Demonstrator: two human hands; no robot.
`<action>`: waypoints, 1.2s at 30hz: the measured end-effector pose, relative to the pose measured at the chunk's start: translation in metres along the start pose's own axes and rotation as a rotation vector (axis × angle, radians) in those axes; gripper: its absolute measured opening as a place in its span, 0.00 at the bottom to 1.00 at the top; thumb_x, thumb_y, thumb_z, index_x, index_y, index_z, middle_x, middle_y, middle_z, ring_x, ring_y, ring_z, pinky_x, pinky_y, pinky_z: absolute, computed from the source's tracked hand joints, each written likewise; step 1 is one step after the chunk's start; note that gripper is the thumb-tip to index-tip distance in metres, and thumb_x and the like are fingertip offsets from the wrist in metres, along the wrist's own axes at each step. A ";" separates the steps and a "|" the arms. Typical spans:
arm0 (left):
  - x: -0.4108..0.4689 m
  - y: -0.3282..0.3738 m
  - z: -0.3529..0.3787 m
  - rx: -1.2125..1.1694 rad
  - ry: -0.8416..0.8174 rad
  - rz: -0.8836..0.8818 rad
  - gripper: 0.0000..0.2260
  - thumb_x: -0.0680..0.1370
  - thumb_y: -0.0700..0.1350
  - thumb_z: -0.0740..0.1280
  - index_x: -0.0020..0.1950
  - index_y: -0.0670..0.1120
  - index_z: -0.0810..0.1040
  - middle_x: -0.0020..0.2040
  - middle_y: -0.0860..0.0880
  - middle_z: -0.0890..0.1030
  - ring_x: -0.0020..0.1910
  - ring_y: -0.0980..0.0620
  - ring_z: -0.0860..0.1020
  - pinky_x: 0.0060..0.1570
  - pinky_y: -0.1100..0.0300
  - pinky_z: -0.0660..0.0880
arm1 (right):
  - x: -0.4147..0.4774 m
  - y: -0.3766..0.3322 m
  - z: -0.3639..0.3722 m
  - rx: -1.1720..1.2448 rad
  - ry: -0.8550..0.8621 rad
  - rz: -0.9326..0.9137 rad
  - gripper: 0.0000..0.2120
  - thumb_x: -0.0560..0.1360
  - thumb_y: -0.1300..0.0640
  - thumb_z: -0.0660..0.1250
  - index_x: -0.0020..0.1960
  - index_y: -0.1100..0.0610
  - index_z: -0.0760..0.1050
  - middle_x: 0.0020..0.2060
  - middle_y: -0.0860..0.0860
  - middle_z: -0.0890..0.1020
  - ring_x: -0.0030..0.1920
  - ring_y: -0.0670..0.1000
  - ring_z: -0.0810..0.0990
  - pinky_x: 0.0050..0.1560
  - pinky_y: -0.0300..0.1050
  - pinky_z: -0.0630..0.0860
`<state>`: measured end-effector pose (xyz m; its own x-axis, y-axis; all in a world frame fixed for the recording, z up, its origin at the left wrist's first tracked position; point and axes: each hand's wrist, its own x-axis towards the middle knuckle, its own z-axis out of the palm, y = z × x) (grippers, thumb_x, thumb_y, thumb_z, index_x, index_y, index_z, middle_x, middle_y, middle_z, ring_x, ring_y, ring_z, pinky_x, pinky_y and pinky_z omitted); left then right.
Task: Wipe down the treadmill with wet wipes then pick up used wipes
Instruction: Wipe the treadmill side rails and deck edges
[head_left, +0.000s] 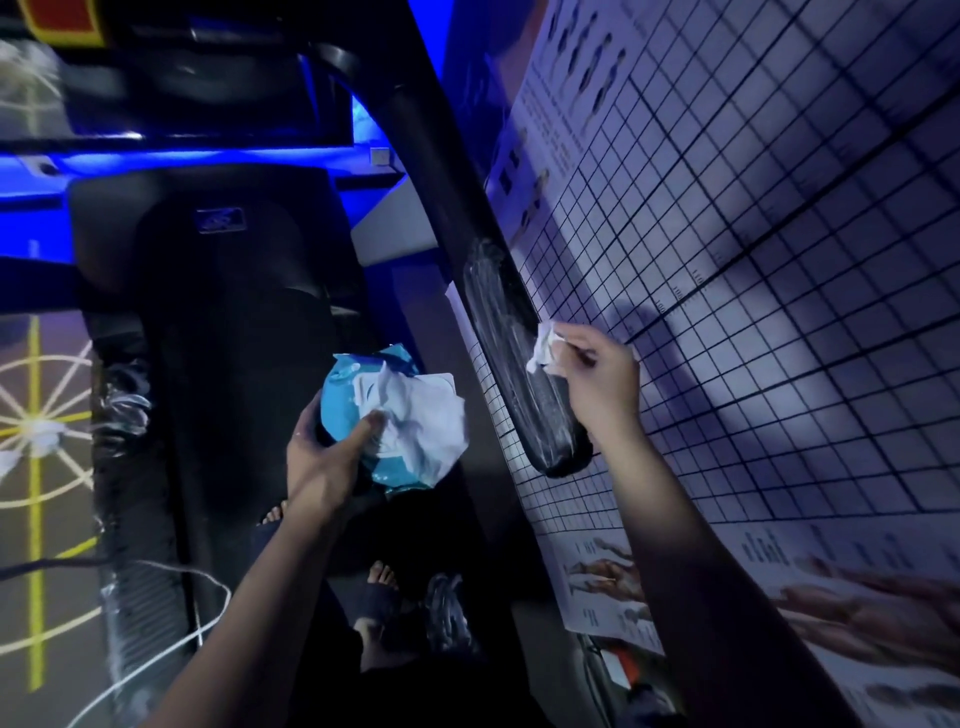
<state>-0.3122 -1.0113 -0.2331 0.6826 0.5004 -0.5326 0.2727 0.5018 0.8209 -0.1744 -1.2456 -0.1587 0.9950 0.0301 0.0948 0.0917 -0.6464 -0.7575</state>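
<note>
The black treadmill (244, 322) runs up the middle of the head view, and its right handrail (511, 332) slants down to the right with wet streaks on it. My right hand (597, 379) presses a crumpled white wet wipe (545, 345) against the rail's lower stretch. Over the belt my left hand (322, 452) holds a blue pack of wet wipes (379, 415), thumb on top, with white wipes bunched out of its opening (421, 421).
A wall with a dark grid chart and printed body pictures (753, 260) stands close on the right. A white cable (171, 654) lies at lower left beside yellow floor markings (36, 415). My bare feet (382, 577) are on the belt's end.
</note>
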 end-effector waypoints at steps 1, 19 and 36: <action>0.001 0.000 -0.001 -0.003 0.003 -0.005 0.30 0.74 0.41 0.79 0.75 0.49 0.73 0.58 0.46 0.86 0.53 0.45 0.86 0.47 0.55 0.85 | 0.001 0.003 0.004 -0.096 0.021 -0.046 0.14 0.78 0.68 0.67 0.61 0.58 0.83 0.53 0.50 0.84 0.49 0.42 0.82 0.53 0.29 0.76; 0.016 0.008 -0.012 -0.005 -0.026 0.002 0.30 0.75 0.41 0.78 0.75 0.49 0.73 0.59 0.45 0.86 0.54 0.46 0.86 0.48 0.55 0.84 | -0.031 0.052 -0.006 -0.296 -0.058 -0.210 0.06 0.77 0.63 0.71 0.53 0.57 0.84 0.47 0.50 0.81 0.47 0.48 0.81 0.48 0.45 0.80; 0.037 0.040 -0.145 -0.050 0.303 0.043 0.23 0.77 0.37 0.75 0.71 0.44 0.76 0.55 0.48 0.85 0.44 0.61 0.85 0.41 0.67 0.81 | -0.029 -0.039 0.180 -0.191 -0.465 0.016 0.02 0.75 0.58 0.73 0.46 0.56 0.85 0.40 0.47 0.82 0.44 0.52 0.82 0.43 0.41 0.71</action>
<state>-0.3747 -0.8703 -0.2494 0.4573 0.7062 -0.5406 0.2087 0.5057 0.8371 -0.1998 -1.0838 -0.2478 0.9120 0.3275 -0.2471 0.1104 -0.7760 -0.6210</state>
